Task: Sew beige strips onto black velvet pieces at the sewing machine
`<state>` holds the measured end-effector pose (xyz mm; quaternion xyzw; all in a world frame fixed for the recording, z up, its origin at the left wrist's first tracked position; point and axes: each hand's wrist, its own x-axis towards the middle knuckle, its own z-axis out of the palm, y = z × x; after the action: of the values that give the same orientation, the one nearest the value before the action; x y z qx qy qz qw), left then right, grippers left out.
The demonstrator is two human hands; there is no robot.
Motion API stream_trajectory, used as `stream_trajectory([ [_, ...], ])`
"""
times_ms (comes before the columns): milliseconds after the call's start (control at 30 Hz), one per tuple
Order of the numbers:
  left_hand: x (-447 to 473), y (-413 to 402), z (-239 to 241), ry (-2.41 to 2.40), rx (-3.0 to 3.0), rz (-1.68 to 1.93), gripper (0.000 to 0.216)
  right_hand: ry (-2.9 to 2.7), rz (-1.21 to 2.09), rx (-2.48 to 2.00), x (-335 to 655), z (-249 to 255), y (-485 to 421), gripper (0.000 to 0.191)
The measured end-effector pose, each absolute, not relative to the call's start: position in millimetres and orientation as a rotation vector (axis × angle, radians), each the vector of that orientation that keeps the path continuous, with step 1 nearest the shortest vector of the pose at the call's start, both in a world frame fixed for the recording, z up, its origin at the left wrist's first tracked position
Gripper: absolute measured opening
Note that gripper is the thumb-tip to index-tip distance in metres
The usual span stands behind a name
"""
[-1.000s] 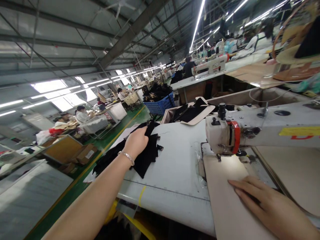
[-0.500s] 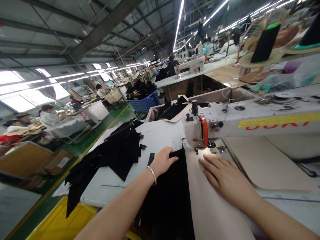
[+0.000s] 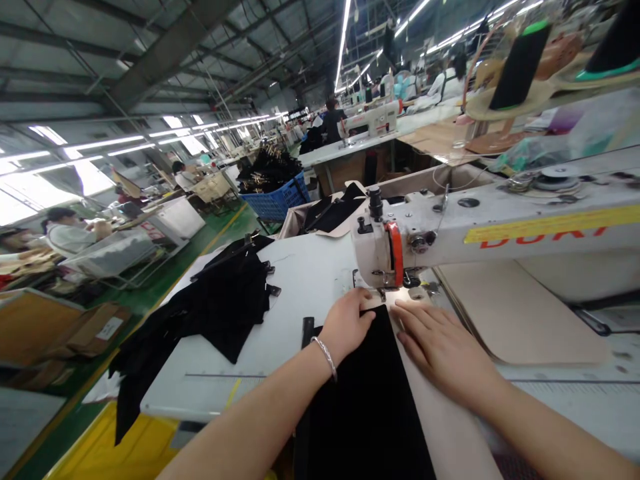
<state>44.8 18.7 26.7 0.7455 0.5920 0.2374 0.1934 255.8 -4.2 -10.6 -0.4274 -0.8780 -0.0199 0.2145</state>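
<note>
Just left of the needle area, my left hand [image 3: 346,328], with a silver bangle at the wrist, grips the top corner of a black fabric panel [image 3: 373,393]. Its thumb lies on the cloth; the other fingers are partly hidden. My right hand [image 3: 443,343] lies flat, fingers stretched out, on a beige fabric piece [image 3: 437,427] beside the black panel. Both hands are close to the presser foot [image 3: 383,295] of a white sewing machine [image 3: 505,223]. The black panel's top edge is near the foot; whether it is under it I cannot tell.
A pile of black fabric pieces [image 3: 220,293] with dark clips lies on the left of the table [image 3: 295,267]. Flat beige pieces [image 3: 525,313] rest under the machine arm. Thread cones [image 3: 520,67] stand behind. A blue crate [image 3: 277,200] and a yellow bin [image 3: 110,447] flank the table.
My left hand and the black panel have moved right, toward the needle, and the panel now covers more of the beige piece. My right hand stays flat near the foot. The view has shifted slightly.
</note>
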Motion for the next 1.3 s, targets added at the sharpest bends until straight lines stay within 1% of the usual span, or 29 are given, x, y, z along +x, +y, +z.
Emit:
stream_trajectory([
  [33, 49.8, 19.9, 21.4, 1.686, 2.13, 0.688, 0.022, -2.44, -0.053, -1.185, 256.1, -10.5, -4.0, 0.042],
  [100, 53.2, 22.9, 18.3, 1.673, 2.194, 0.687, 0.01, -2.45, -0.046, -1.186, 256.6, -10.2, -3.4, 0.041],
  [167, 52.4, 26.8, 20.0, 1.655, 2.22, 0.679, 0.004, -2.46, -0.037, -1.189, 256.5, -9.4, -3.0, 0.042],
  [367, 51.2, 37.2, 17.0, 1.677, 2.2, 0.686, 0.006, -2.472, -0.013, -1.207, 255.9, -7.2, -3.8, 0.049],
  [600, 52.7, 33.6, 21.2, 1.655, 2.259, 0.662, 0.007, -2.467, -0.012, -1.202, 255.4, -6.3, -3.4, 0.05],
  [800, 48.2, 11.4, 29.5, 1.338, 2.563, 0.468, 0.021, -2.458, 0.001, -1.187, 255.3, -5.8, -4.3, 0.046],
  [900, 45.0, 7.0, 28.0, 1.34, 2.595, 0.448, 0.027, -2.457, 0.005, -1.215, 254.6, -6.0, -4.7, 0.047],
  [1133, 43.6, 9.9, 18.6, 1.338, 2.61, 0.467, 0.027, -2.44, 0.007, -1.201, 253.0, -6.0, -1.2, 0.045],
  [1233, 42.0, 1.3, 29.3, 1.359, 2.578, 0.39, 0.031, -2.439, -0.007, -1.21, 254.9, -3.0, -14.6, 0.043],
  [1300, 39.2, -18.7, 42.3, 1.281, 2.577, 0.277, 0.038, -2.449, -0.033, -1.162, 260.7, -1.8, -36.9, 0.041],
])
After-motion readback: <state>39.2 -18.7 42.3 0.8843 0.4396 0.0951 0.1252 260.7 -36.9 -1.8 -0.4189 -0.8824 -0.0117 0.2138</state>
